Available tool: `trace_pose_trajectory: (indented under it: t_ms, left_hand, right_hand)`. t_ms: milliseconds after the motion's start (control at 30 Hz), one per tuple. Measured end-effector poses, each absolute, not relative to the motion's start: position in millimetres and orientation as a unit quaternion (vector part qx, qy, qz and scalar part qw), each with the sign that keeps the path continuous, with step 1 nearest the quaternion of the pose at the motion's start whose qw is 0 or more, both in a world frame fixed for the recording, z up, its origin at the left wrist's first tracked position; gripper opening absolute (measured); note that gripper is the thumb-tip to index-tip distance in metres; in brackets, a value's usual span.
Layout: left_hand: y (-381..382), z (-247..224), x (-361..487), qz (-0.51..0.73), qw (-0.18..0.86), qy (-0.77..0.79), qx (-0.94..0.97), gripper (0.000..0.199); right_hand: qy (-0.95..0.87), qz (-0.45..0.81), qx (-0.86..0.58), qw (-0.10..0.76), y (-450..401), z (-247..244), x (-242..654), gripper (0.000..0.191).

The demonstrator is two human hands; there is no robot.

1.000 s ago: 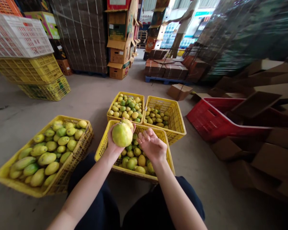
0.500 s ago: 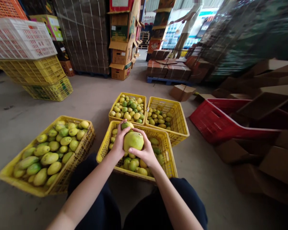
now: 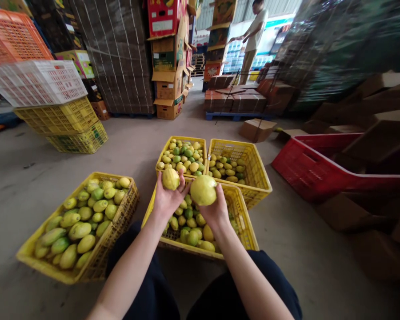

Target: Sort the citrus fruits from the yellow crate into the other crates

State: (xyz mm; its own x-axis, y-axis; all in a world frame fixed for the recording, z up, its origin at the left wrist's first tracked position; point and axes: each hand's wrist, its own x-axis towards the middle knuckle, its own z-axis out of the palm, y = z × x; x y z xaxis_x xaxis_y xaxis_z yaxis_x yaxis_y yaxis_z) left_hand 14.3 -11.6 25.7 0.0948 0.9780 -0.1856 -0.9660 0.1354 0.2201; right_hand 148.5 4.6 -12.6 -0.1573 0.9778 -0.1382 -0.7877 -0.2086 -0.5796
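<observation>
In my left hand [image 3: 166, 202] rests a smaller yellow lemon [image 3: 170, 178], held up in the fingers. A larger, rounder yellow-green lemon [image 3: 203, 190] sits in my right hand [image 3: 217, 212], with the fingers around its underside and right side. Both hands are side by side above the near yellow crate [image 3: 248, 226], which contains yellow and green lemons [image 3: 193, 235]. Just beyond them stand a yellow crate [image 3: 158, 153] of smaller lemons and a partly filled yellow crate [image 3: 258, 175].
To the left is a yellow crate [image 3: 36, 269] full of larger lemons. Stacked crates [image 3: 63, 84] stand behind it. On the right are a red crate [image 3: 296, 166] and cardboard boxes [image 3: 386, 138]. A person [image 3: 253, 40] stands at the back near a loaded blue pallet [image 3: 220, 115].
My hands have moved apart, the left one with the smaller lemon going left and the right one with the larger lemon going right. The view has shifted slightly left.
</observation>
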Motion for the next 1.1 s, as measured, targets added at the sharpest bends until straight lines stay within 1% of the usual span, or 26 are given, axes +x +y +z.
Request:
trace_pose_trajectory:
  t_ms: [100,233,300,400,667,800,867,1000,1100]
  left_hand:
    - [-9,24,9,0.664,0.736,0.132,-0.014,0.038]
    - [-10,23,4,0.644,0.753,0.132,-0.027,0.042]
    - [-11,22,4,0.633,0.763,0.133,-0.021,0.04]
    - [-11,19,4,0.639,0.755,0.148,-0.018,0.032]
    - [-6,21,8,0.643,0.738,0.2,-0.023,0.034]
    - [-5,22,7,0.641,0.738,0.204,-0.059,0.036]
    - [-4,20,7,0.641,0.732,0.222,-0.06,0.038]
    - [-1,12,8,0.635,0.724,0.267,-0.038,0.032]
    - [1,7,11,0.619,0.728,0.295,-0.024,0.033]
  right_hand:
    - [-0.128,0.774,-0.229,0.576,12,-11,158,0.045]
    - [-0.07,0.771,-0.24,0.586,16,-11,168,0.035]
    - [-0.071,0.778,-0.229,0.58,16,-10,170,0.038]
    - [-0.086,0.795,-0.204,0.565,13,-7,171,0.042]
    - [-0.066,0.784,-0.233,0.571,14,-5,170,0.035]
    - [-0.046,0.775,-0.233,0.585,16,-8,171,0.037]
    - [-0.029,0.774,-0.225,0.591,16,-7,172,0.034]
    - [0.014,0.793,-0.226,0.566,14,-3,172,0.036]
    - [0.021,0.797,-0.227,0.56,14,0,172,0.037]
